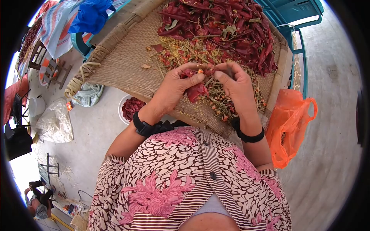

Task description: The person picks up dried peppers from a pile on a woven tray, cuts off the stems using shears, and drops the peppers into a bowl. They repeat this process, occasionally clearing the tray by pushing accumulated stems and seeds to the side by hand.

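My left hand (173, 86) is closed, thumb and fingers pinching a dried red chili pepper (197, 92) that hangs below the thumb. Close beside it, my right hand (238, 82) pinches a dark red bit of chili at its fingertips; whether this belongs to the same pepper is hard to tell. Both hands hover over a woven tray (123, 63). Loose stems, caps and yellow seeds (173, 50) are scattered on the tray beneath and beyond the hands. A heap of dried red chilies (219, 23) covers the far side.
An orange plastic bag (287, 131) hangs at the tray's right, near a teal metal frame (298, 42). On the floor to the left stands a white basin (122, 109) holding red chili pieces (133, 107). Farther left are a clear plastic bag (56, 121) and a wooden stool (58, 75).
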Tool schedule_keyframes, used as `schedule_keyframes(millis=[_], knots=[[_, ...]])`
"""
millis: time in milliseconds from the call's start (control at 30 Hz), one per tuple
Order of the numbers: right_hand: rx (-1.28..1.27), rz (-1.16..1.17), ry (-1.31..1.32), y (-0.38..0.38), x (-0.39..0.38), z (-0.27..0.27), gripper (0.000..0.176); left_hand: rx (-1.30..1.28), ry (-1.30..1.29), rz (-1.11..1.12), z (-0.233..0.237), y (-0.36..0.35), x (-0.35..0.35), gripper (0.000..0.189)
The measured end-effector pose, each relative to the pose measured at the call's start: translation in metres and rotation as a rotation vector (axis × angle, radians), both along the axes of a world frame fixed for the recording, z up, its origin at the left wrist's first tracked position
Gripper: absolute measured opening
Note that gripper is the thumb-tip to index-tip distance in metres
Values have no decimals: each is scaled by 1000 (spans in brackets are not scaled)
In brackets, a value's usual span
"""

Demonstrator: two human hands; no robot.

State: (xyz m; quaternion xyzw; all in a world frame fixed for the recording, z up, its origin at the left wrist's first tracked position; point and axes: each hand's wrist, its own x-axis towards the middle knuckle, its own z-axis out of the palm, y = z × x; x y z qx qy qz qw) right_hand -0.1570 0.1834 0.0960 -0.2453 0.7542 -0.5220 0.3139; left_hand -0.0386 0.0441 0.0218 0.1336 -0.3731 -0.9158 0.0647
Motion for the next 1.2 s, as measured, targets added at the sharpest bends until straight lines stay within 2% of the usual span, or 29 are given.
schedule_keyframes(millis=[100,200,267,367,600,700,800,867,1000,1100,1200], knots=[[-84,-85,-138,6,-7,-2,18,62,-57,143,-4,1,-3,38],[-211,-101,-355,8,-7,-4,17,-5,-70,250,-9,-1,-5,40],[-276,-121,-501,9,-4,-4,18,-9,-35,231,-9,-1,-3,41],[-269,-145,-523,8,2,-5,18,7,-12,143,9,-1,4,41],[-156,-76,-344,1,22,-15,17,-60,4,65,11,2,4,33],[-109,-185,-228,-1,18,-3,22,-159,1,125,12,3,5,31],[-83,-31,-181,-10,19,13,27,-189,8,-11,20,1,9,28],[-112,27,-218,-10,17,9,29,-170,12,38,17,4,7,24],[-68,26,-221,-5,13,5,21,-115,4,58,16,2,9,19],[-194,61,-116,-6,16,-2,18,-67,33,111,10,5,7,16],[-27,118,542,-6,23,-6,17,39,73,144,7,6,7,13]])
